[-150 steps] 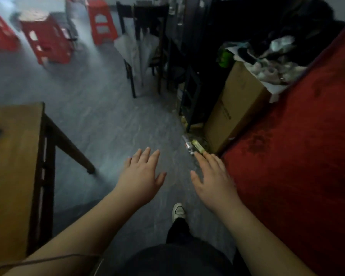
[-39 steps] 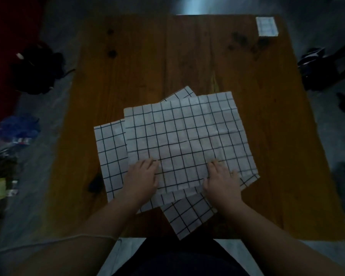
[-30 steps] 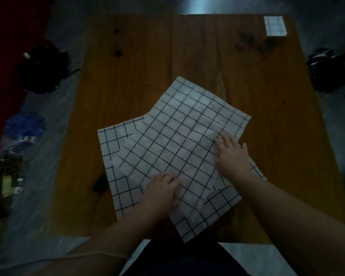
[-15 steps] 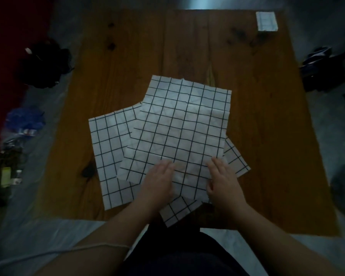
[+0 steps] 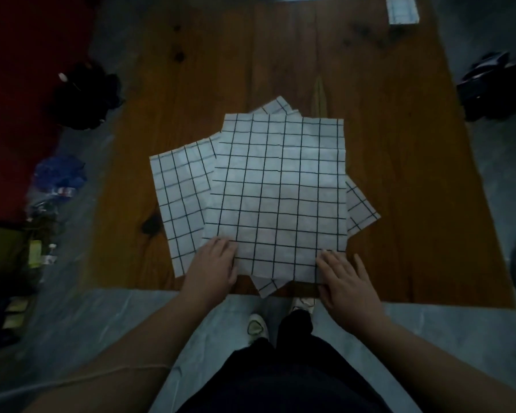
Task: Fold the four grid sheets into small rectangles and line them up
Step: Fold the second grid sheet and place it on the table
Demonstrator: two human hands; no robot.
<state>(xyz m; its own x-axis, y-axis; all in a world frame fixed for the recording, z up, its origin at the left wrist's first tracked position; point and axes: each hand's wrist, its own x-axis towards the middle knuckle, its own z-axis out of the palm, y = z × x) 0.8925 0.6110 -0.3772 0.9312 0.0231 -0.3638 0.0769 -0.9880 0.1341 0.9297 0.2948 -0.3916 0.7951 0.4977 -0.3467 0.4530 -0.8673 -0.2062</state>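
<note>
The top sheet [image 5: 280, 198] now lies nearly square to the counter [image 5: 414, 174], its far edge level, where half a second ago it sat turned a little with its left corner raised. It covers most of a fanned pile near the front edge: a second sheet [image 5: 179, 204] sticks out to the left, another corner [image 5: 359, 208] shows on the right, one tip [image 5: 276, 105] peeks out at the back and one tip [image 5: 267, 286] at the front overhangs the edge.

The left hand [image 5: 213, 268] rests flat, fingers together, on the top sheet's near left corner. The right hand [image 5: 344, 281] lies flat with fingers slightly spread at the near right corner. Both have moved apart since the earlier frame, when they sat closer to the sheet's middle. Neither hand grips anything.

A small folded rectangle [image 5: 402, 9] sits at the far right corner, as before.
</note>
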